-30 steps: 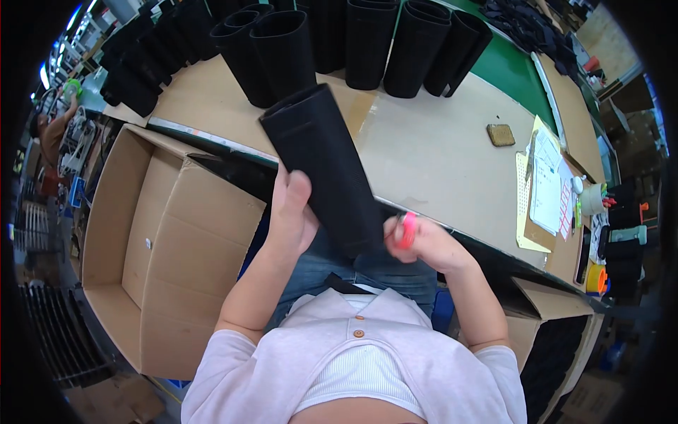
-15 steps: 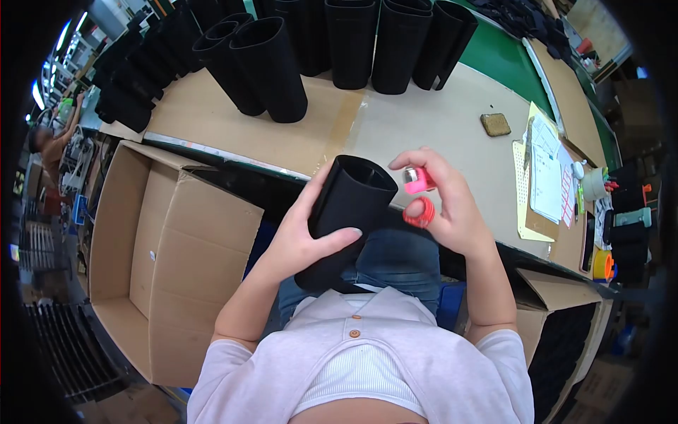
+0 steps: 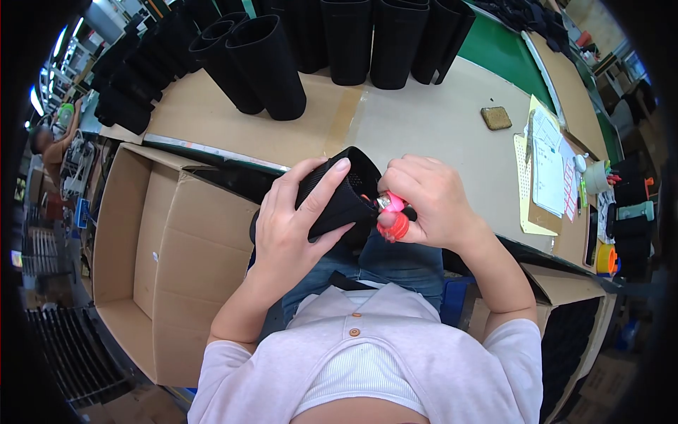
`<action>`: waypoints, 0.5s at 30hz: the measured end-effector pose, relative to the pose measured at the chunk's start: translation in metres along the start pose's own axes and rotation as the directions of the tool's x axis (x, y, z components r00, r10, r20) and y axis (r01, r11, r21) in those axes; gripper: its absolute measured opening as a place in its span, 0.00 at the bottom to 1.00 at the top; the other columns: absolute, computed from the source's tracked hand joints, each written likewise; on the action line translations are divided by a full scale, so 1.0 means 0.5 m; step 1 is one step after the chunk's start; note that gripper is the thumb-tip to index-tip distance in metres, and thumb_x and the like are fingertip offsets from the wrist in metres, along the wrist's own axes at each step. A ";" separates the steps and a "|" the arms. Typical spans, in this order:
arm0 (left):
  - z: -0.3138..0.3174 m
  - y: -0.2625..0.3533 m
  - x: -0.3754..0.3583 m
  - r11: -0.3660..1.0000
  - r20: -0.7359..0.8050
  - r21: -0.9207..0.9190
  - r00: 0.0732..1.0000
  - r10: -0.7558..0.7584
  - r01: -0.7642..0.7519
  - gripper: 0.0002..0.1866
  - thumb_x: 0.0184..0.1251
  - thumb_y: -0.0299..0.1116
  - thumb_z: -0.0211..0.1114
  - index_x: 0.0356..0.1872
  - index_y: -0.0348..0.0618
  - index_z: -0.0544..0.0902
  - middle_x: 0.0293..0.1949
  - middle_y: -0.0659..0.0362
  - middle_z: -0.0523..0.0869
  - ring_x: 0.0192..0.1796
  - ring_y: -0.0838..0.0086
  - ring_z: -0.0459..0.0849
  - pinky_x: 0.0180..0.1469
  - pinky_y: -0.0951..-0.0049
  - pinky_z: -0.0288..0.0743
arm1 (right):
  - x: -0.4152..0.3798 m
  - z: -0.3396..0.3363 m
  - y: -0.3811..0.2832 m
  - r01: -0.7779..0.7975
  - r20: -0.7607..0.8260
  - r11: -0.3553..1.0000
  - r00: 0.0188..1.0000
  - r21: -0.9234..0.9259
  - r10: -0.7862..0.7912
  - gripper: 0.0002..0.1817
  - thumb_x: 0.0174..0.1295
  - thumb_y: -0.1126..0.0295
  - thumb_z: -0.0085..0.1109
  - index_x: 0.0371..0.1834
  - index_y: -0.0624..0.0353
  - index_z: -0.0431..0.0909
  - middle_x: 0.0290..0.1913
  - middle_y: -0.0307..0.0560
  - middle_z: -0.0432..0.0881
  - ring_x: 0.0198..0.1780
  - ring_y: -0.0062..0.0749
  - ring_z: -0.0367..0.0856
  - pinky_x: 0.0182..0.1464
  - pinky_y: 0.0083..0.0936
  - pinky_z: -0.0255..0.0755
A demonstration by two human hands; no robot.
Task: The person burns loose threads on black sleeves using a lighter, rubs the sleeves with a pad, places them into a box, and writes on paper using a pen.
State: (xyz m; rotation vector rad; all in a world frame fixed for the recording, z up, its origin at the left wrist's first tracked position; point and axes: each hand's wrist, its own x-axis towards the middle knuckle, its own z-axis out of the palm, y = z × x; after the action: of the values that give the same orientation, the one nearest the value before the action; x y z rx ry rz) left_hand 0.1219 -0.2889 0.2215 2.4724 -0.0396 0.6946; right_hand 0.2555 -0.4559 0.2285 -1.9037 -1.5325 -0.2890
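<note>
My left hand [image 3: 282,230] is wrapped round a black fabric sleeve [image 3: 336,205], a hollow tube held tilted above my lap with its opening toward the upper right. Its fingers lie over the upper side and the thumb beneath. At the rim of that opening my right hand [image 3: 432,199] is closed in a pinch; what it grips there I cannot tell. A pink and silver piece [image 3: 391,203] sits at its index finger, and red wrapping [image 3: 394,227] covers the thumb.
Several black sleeves [image 3: 272,67] stand along the table's far side [image 3: 424,120]. A brown block [image 3: 496,118], papers [image 3: 547,180] and an orange tape roll [image 3: 606,258] lie at the right. Cardboard boxes [image 3: 198,275] flank me. Another person [image 3: 55,152] is at the far left.
The right hand has moved left to the sleeve's rim and closed from a loose, open pose. The sleeve has tipped and turned, and the left hand's grip has shifted along it.
</note>
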 end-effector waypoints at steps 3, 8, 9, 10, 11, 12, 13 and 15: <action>0.000 0.003 0.002 1.000 0.006 0.020 1.000 0.023 -0.023 0.41 0.43 0.28 0.75 0.66 0.58 0.74 0.60 0.54 0.73 0.54 0.61 0.75 0.56 0.65 0.71 | -0.008 -0.003 -0.001 -0.014 -0.004 1.000 1.000 0.017 0.014 0.13 0.54 0.58 0.58 0.28 0.55 0.71 0.26 0.41 0.71 0.25 0.35 0.66 0.30 0.26 0.62; -0.004 0.009 0.010 0.999 -0.002 0.020 1.000 0.030 -0.030 0.40 0.44 0.26 0.74 0.66 0.59 0.74 0.60 0.52 0.73 0.54 0.60 0.76 0.58 0.63 0.69 | 0.004 -0.009 0.009 0.102 -0.003 0.990 0.995 -0.097 -0.102 0.16 0.57 0.54 0.60 0.28 0.55 0.71 0.27 0.40 0.71 0.25 0.33 0.66 0.30 0.25 0.62; -0.001 0.005 0.012 0.997 -0.044 -0.022 0.996 0.076 -0.077 0.40 0.44 0.26 0.74 0.66 0.58 0.74 0.60 0.51 0.73 0.54 0.59 0.75 0.58 0.63 0.69 | -0.001 -0.013 0.010 0.057 -0.065 0.998 0.996 -0.018 -0.058 0.16 0.54 0.54 0.63 0.30 0.55 0.72 0.27 0.40 0.71 0.25 0.32 0.66 0.30 0.24 0.62; 0.002 -0.001 0.016 0.991 -0.092 -0.059 0.989 0.118 -0.124 0.40 0.44 0.25 0.74 0.66 0.58 0.74 0.61 0.51 0.73 0.55 0.59 0.75 0.58 0.63 0.68 | -0.007 -0.018 0.012 0.021 -0.119 0.998 0.993 0.064 -0.013 0.17 0.52 0.55 0.66 0.32 0.54 0.74 0.27 0.40 0.71 0.25 0.31 0.67 0.30 0.24 0.63; 0.004 -0.005 0.018 0.981 -0.143 -0.091 0.977 0.157 -0.171 0.40 0.45 0.24 0.74 0.66 0.57 0.74 0.61 0.50 0.72 0.55 0.59 0.75 0.59 0.63 0.68 | -0.011 -0.020 0.011 -0.010 -0.166 0.989 0.986 0.150 0.035 0.18 0.49 0.56 0.69 0.34 0.54 0.75 0.27 0.39 0.71 0.26 0.31 0.67 0.30 0.23 0.63; 0.004 -0.007 0.018 0.968 -0.193 -0.121 0.962 0.194 -0.219 0.40 0.45 0.24 0.73 0.66 0.56 0.74 0.61 0.50 0.72 0.55 0.58 0.75 0.59 0.63 0.67 | -0.012 -0.020 0.007 -0.039 -0.205 0.971 0.975 0.237 0.090 0.19 0.47 0.56 0.72 0.36 0.54 0.77 0.27 0.39 0.71 0.26 0.30 0.67 0.30 0.22 0.64; 0.005 -0.003 0.019 0.970 -0.212 -0.113 0.959 0.187 -0.214 0.40 0.45 0.24 0.73 0.66 0.56 0.74 0.61 0.50 0.72 0.55 0.58 0.75 0.59 0.63 0.67 | -0.011 -0.016 -0.002 -0.022 -0.196 0.971 0.978 0.236 0.070 0.19 0.47 0.56 0.72 0.36 0.54 0.77 0.27 0.39 0.71 0.26 0.30 0.67 0.30 0.22 0.64; 0.008 0.019 0.027 0.942 -0.222 -0.314 0.974 0.052 -0.122 0.39 0.46 0.23 0.73 0.66 0.54 0.74 0.61 0.50 0.72 0.56 0.58 0.74 0.60 0.64 0.67 | -0.015 -0.002 -0.034 -0.106 -0.226 0.836 0.938 0.538 0.264 0.19 0.46 0.61 0.73 0.39 0.55 0.78 0.27 0.39 0.72 0.26 0.28 0.67 0.30 0.21 0.64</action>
State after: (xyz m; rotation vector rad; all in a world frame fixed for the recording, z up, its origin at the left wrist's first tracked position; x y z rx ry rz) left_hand 0.1340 -0.2974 0.2301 2.0803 -0.1713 0.9081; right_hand 0.2375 -0.4608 0.2310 -1.4818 -1.0742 -0.0502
